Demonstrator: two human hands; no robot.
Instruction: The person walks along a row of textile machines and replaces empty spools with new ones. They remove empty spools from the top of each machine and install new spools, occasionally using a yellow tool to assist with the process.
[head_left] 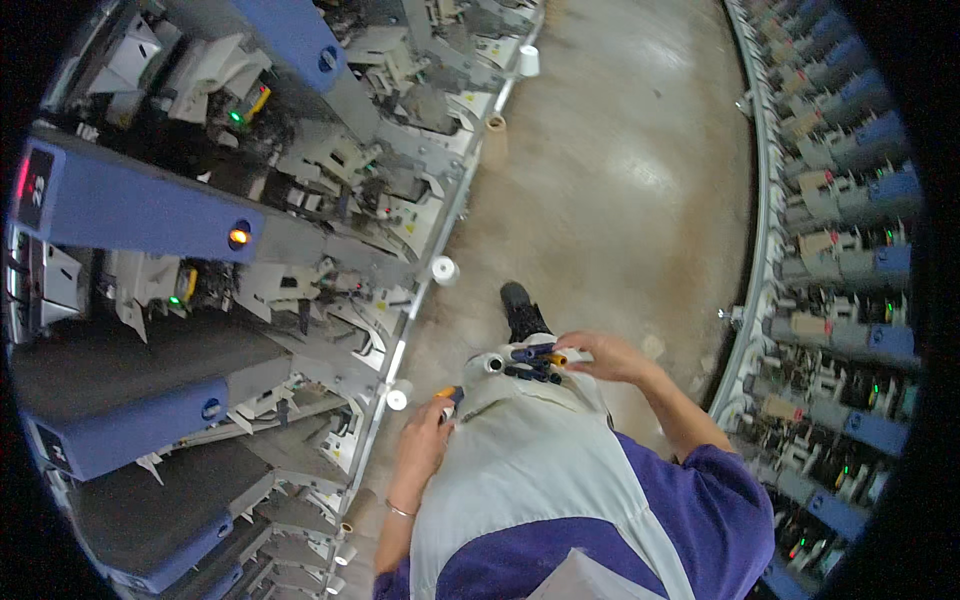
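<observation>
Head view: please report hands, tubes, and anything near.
Left hand holds small orange-and-dark object. Right hand at dark tubes, apron front; grip unclear. White spool left of left hand.

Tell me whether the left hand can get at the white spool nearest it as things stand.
Probably yes: the white spool appears close to the left hand, with nothing visible between them. The orange-and-dark piece in that hand might hamper a grip.

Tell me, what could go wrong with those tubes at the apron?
The tubes bunched at the front of the apron might tumble onto the floor if the right hand nudges them. The left hand, holding an orange-and-dark piece, looks close to a white spool, so it might bump it.
</observation>
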